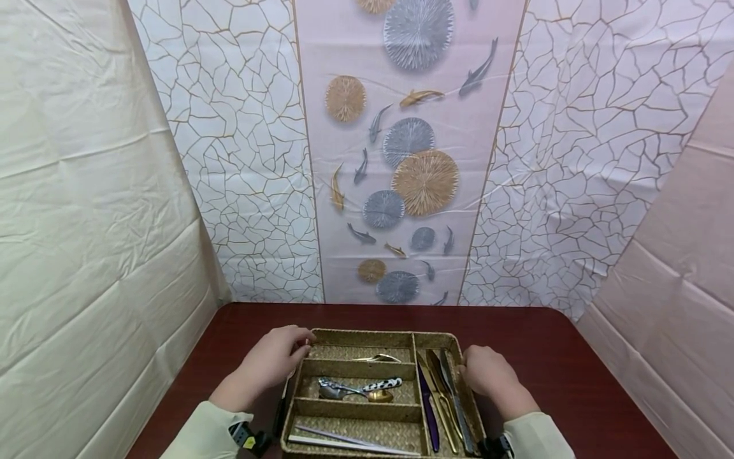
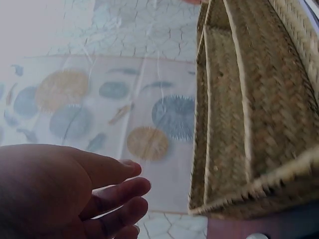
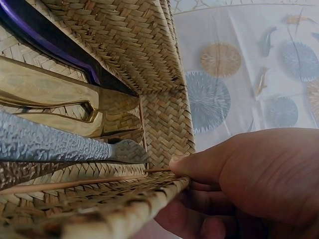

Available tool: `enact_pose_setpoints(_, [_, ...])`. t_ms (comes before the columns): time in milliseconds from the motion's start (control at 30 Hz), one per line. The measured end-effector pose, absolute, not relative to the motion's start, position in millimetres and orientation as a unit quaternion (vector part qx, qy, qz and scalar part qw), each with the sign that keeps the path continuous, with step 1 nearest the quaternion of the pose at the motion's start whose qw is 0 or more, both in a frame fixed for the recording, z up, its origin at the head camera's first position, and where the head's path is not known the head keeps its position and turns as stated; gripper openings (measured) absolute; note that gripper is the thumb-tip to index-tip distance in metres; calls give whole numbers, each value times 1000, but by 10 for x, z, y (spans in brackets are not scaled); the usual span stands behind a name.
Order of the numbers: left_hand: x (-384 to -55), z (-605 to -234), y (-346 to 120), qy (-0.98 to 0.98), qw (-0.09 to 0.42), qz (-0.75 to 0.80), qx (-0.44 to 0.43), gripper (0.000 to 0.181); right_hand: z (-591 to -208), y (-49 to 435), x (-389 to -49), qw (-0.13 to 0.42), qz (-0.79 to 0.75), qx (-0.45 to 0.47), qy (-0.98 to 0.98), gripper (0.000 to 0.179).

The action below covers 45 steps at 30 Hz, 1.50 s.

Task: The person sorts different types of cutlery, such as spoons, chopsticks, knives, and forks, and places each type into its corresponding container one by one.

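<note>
A woven cutlery tray (image 1: 390,413) sits on the table, divided into several compartments. My right hand (image 1: 492,376) pinches its right rim near the far corner, thumb inside and fingers outside, as the right wrist view shows. By the far left corner is my left hand (image 1: 274,358); in the left wrist view its loosely bent fingers (image 2: 130,189) stand apart from the tray wall. The right compartment holds a purple-handled knife (image 1: 429,411), gold knives (image 3: 50,89) and a silver knife (image 3: 60,142). Spoons (image 1: 338,391) lie in the middle compartment, chopsticks (image 1: 350,444) in the nearest one.
Shiny cutlery (image 1: 381,358) lies partly hidden in the far compartment. A dark red table (image 1: 527,328) carries the tray. Patterned cloth (image 1: 395,248) hangs behind it, with pale cloth on both sides. A dark object beside the tray's left wall is mostly hidden.
</note>
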State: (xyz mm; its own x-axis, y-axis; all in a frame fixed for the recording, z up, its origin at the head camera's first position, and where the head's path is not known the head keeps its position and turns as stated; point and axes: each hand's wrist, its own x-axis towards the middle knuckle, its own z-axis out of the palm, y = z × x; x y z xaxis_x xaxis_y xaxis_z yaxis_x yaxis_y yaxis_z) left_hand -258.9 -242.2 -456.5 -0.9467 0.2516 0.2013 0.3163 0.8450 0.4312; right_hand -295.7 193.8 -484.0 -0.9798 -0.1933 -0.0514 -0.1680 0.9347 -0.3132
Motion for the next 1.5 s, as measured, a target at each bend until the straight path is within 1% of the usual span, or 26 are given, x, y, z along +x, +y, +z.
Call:
enact_pose_setpoints(133, [-2571, -4637, -2542, -960, 61, -248, -113, 7, -4839, 1944, -2950, 39, -153, -94, 983, 38])
enact_pose_setpoints(367, [-2525, -4798, -2713, -970, 14, -234, -67, 10, -4840, 1949, -2947, 44, -159, -92, 982, 37])
enact_pose_setpoints(533, [-2510, -4911, -2786, -974, 6, -216, -63, 18, -4836, 1951, -2945, 48, -162, -89, 982, 36])
enact_pose_setpoints(733, [-2502, -5027, -2847, -977, -20, -205, -54, 22, -4837, 1947, -2942, 42, -162, -86, 982, 38])
enact_pose_setpoints(867, [-2482, -5129, -2874, -976, -35, -208, -50, 31, -4845, 1948, -2940, 38, -162, -84, 982, 40])
enact_pose_setpoints(967, [-2457, -5191, -2879, -975, -38, -213, -47, 41, -4848, 1950, -2936, 39, -164, -83, 982, 41])
enact_pose_setpoints(1100, [-2440, -5243, -2872, -976, -36, -209, -48, 48, -4860, 1960, -2938, 39, -164, -83, 982, 43])
enact_pose_setpoints(1267, [-2438, -5270, -2858, -977, -50, -204, -38, 50, -4863, 1962, -2937, 42, -168, -80, 982, 43])
enact_pose_setpoints(1500, [-2428, -5281, -2840, -979, -38, -195, -37, 51, -4860, 1958, -2945, 51, -169, -77, 981, 35])
